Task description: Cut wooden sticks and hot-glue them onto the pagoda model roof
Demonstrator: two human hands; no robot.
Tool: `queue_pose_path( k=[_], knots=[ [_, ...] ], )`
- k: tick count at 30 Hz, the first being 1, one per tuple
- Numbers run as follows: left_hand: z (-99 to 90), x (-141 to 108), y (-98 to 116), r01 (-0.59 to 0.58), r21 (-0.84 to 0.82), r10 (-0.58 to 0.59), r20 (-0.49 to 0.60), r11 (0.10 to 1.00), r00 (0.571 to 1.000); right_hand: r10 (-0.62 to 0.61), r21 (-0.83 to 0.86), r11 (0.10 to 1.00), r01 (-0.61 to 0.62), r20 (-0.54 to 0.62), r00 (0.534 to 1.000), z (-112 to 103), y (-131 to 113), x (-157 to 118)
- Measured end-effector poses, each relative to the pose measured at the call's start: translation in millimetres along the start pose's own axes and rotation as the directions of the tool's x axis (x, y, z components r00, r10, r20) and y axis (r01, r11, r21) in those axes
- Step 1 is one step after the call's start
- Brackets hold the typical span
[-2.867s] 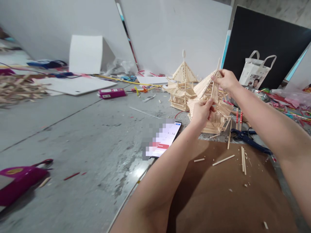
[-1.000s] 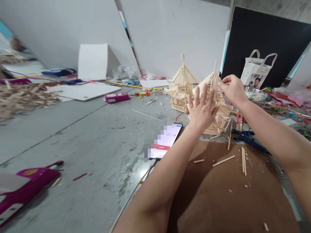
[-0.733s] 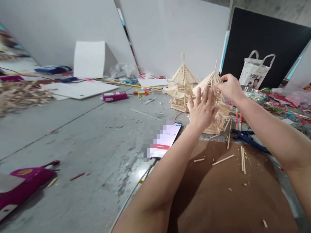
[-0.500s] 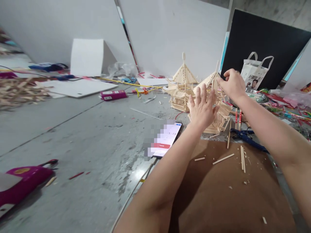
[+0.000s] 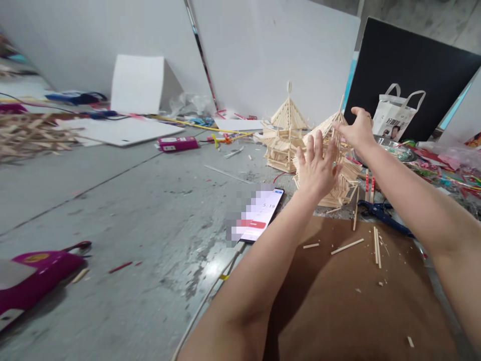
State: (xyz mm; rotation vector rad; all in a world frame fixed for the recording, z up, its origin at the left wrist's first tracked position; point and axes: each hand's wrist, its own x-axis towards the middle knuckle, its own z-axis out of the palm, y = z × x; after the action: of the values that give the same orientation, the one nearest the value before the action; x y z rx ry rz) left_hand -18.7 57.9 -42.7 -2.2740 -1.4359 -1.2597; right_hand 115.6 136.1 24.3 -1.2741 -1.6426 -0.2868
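Observation:
The front pavilion model, built of thin wooden sticks, stands partly hidden behind my hands. My left hand lies against its near-left side with the fingers stretched and spread. On the roof's right side, my right hand has thumb and index finger parted, the thumb end at the roof sticks; I see nothing held in it. A thin stick rises from the roof's peak. Behind and to the left is a second stick pavilion with a pointed roof and finial.
A lit phone lies left of my left forearm. Loose sticks lie on the brown board. Blue-handled pliers are beneath my right forearm. Purple tools rest on the grey floor; a white bag leans against a black panel.
My right hand's fingers have spread apart, and its thumb side sits lower against the roof. My left hand stays spread at the model. The whole view has shifted slightly.

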Motion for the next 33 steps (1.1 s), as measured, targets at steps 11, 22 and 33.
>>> queue_pose_path(
  k=[11, 22, 33],
  knots=[
    [-4.4, -13, 17, 0.094, -0.111, -0.098, -0.027, 0.989, 0.995, 0.214, -0.045, 0.976, -0.211, 0.068, 0.974, -49, -31, -30],
    [16.8, -15, 26, 0.480, -0.653, -0.583, 0.072, 0.586, 0.809, -0.031, -0.078, 0.997, 0.030, -0.015, 0.999, -42, -30, -27],
    [23.5, -8, 20, 0.403, -0.901, -0.464, 0.428, -0.158, 0.775, 0.073, -0.141, 0.987, -0.082, -0.066, 0.995, 1, 4, -8]
  ],
)
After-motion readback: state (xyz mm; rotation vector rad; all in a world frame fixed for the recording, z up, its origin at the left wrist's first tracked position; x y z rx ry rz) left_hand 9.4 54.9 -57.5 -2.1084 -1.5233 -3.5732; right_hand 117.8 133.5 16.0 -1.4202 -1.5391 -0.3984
